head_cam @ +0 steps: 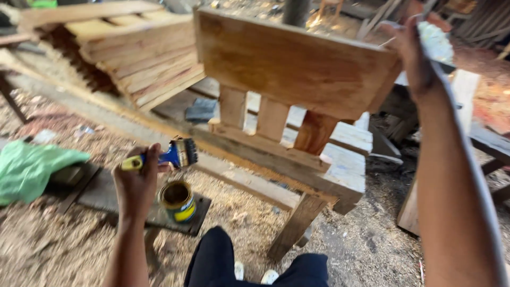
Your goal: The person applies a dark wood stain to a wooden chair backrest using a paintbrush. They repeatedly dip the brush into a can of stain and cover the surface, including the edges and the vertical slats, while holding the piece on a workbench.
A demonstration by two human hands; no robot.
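My left hand grips a paintbrush above the tin; at two o'clock my right hand clutches a rag.

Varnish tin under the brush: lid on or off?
Off. The small tin stands upright with an open round mouth and dark inside, below the paintbrush in the left hand.

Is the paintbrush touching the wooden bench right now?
No. The left hand holds the paintbrush in the air above the open tin, clear of the wooden bench.
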